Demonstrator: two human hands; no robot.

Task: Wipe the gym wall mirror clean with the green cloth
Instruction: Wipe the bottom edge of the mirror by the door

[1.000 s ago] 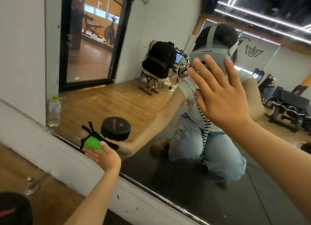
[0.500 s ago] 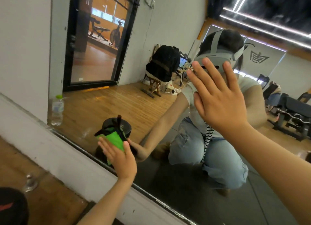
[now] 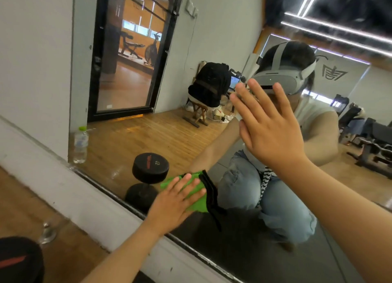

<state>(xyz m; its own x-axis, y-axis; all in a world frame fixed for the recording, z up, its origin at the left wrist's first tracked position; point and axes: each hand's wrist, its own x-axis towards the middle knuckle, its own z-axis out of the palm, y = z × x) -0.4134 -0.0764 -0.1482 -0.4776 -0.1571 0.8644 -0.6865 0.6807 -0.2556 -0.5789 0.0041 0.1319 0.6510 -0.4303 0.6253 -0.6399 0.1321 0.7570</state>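
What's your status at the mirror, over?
Left hand flat, pressing green cloth low on mirror. Right hand open, flat on glass higher up. Nothing seen blocking.

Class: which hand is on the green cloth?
The left hand, lower down, lies flat on the cloth; the right hand, higher up, is bare.

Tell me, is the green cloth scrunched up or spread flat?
Spread fairly flat: the left hand presses the green cloth against the mirror with straight fingers.
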